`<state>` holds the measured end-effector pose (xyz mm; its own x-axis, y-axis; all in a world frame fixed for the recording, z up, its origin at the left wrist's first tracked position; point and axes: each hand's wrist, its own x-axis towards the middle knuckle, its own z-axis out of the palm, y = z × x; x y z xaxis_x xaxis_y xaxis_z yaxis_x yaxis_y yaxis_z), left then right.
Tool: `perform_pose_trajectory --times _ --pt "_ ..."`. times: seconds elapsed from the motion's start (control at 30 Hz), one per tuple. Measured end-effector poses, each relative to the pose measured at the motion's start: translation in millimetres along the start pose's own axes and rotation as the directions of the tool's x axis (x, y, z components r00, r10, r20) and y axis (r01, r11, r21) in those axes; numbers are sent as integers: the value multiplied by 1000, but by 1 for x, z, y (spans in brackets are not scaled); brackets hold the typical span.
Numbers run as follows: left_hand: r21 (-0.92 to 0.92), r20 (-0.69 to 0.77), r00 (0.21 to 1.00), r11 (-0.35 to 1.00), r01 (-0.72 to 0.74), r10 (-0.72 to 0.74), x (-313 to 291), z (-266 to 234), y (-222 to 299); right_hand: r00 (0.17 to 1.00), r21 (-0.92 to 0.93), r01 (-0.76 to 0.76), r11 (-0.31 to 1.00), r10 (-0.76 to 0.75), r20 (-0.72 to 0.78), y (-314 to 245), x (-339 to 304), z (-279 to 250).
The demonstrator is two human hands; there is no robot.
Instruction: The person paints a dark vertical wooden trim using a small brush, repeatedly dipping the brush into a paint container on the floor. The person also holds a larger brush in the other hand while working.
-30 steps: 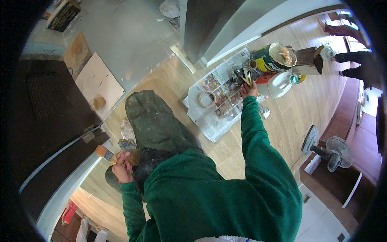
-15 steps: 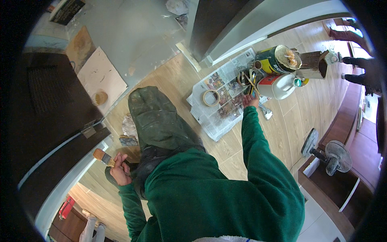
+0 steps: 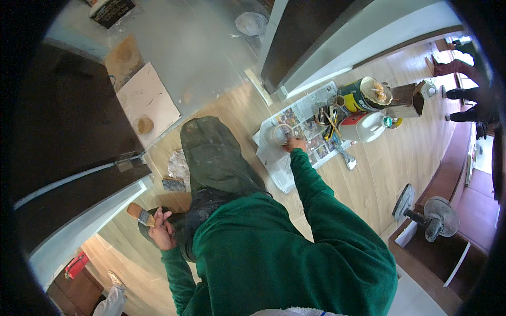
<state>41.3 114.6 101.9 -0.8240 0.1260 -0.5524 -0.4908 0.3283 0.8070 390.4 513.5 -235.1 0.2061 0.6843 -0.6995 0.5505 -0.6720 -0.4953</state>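
Observation:
My left hand is closed around a paintbrush with a wooden handle, out beside my left knee. On the right, my reaching right hand has its fingers at the near rim of a roll of masking tape. The roll lies on spread newspaper. Farther right on the paper are a cluster of small tools and a scraper with a wide blade. Next to them stand a dark green and yellow paint can and a white jug with a green cap.
A stained board with a round tub lies at the dark door. Crumpled plastic sits by my knee. A fan stands at the right. Other people's legs show at the far right, another's lower left.
My right hand has moved left from the small tools to the tape roll. My left hand still holds the paintbrush. The whole view has shifted slightly.

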Motion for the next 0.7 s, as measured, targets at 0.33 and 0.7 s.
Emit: perform_pose_trajectory --times 0.33,0.7 --pt "-40 -38 998 998 -53 52 -26 -6 -16 949 399 -200 895 74 307 -40 -35 -32" --pt "242 252 879 854 -461 404 58 6 70 618 -8 700 714 -601 506 -139 -223 -11"
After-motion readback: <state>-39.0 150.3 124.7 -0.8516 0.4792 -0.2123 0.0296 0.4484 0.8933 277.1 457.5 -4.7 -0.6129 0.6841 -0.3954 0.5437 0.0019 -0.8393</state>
